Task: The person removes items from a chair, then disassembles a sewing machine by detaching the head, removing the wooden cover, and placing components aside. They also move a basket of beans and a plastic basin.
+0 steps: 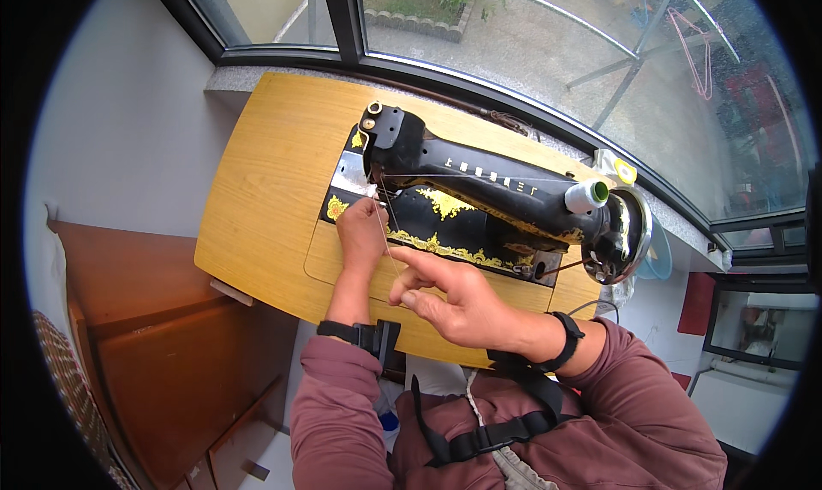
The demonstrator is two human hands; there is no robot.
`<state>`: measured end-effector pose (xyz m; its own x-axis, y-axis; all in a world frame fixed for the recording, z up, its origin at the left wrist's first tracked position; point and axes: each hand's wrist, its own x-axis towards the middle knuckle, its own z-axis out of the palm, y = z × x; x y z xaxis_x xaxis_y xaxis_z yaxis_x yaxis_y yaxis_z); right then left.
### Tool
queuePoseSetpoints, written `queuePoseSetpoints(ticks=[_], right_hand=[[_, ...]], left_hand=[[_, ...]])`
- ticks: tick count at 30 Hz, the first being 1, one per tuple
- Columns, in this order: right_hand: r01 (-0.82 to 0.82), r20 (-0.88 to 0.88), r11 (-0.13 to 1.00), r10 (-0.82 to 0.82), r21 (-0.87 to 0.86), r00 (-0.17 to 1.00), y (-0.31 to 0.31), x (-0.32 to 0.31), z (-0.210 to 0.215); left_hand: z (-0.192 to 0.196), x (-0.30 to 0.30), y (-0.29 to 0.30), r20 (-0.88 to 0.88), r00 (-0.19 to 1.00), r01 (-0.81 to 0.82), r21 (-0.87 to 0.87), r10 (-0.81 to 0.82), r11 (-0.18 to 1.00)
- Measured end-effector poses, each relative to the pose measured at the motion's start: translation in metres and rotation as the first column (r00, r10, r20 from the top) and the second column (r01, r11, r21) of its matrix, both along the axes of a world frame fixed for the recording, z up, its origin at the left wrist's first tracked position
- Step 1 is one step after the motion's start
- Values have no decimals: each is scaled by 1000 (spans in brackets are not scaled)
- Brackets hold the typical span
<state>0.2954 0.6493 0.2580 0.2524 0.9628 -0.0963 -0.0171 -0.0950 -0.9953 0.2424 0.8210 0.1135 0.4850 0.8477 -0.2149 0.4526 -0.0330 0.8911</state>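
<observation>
A black sewing machine [505, 186] with gold decoration stands on a yellow wooden table. White thread runs from the spool [586, 196] along its arm to the needle end, then down toward my hands. My left hand [363, 231] is beside the needle area, fingertips pinched together; a small white bit shows just above them, and what they hold is not clear. Nearer me, my right hand [458, 302] has its index finger stretched toward my left hand and its other fingers curled. The thread [384, 233] passes its index fingertip into the curled fingers. The needle itself is hidden.
The yellow tabletop [257, 165] extends to the left of the machine. A handwheel [629, 237] is at the machine's right end. Windows [548, 53] border the far side, and a reddish-brown wooden cabinet [188, 362] stands at the left. A light-blue bucket [658, 255] is at the right.
</observation>
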Motion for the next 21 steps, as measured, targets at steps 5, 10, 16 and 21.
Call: queuePoseSetpoints(ticks=[5,10,16,21], right_hand=[[-89,676,974,-79,209,732,-4,12,7],[-137,894,985,-30,102,448,-14,22,12],[-143,922,983,-50,113,385,-17,27,19],[-191,917,970,-61,147,394,-20,33,29]], left_hand=[[5,-13,-21,-53,982,189,294,-182,937],[7,-18,-43,-56,950,305,387,-308,870],[2,-26,-74,-49,903,412,378,-427,829],[11,-32,-109,112,866,460,200,-487,865]])
